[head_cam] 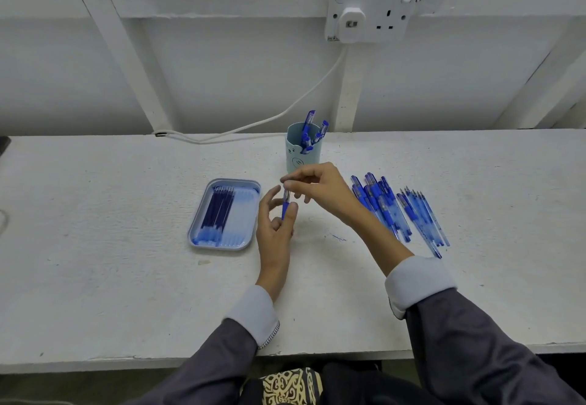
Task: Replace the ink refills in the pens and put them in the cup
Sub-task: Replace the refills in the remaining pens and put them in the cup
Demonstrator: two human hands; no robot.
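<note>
- Pen [286, 203] held upright above the table [95, 246], between the tray [222, 214] and the heap of pens [380, 205], just in front of the cup [302, 154].
- Left hand [274, 227] pinching the blue grip section near the lower end, thumb against fingertip, other fingers fanned loose.
- Right hand [317, 184] pinching the top end between thumb and forefinger, remaining fingers curled.
- Likely light and stiff, with a smooth clear barrel apt to slip; rubbery grip the surer hold, and a gentle twist at the joint better than a bend.
- Refills [218, 211] in the tray thin and probably easy to flex; best lifted near the middle.
- Whether the pen is being unscrewed or closed, hard to make out; possibly mid-twist.
- Tip hidden behind the left fingers; refill inside not discernible.
- Cup holding several pens already, count unclear.
</note>
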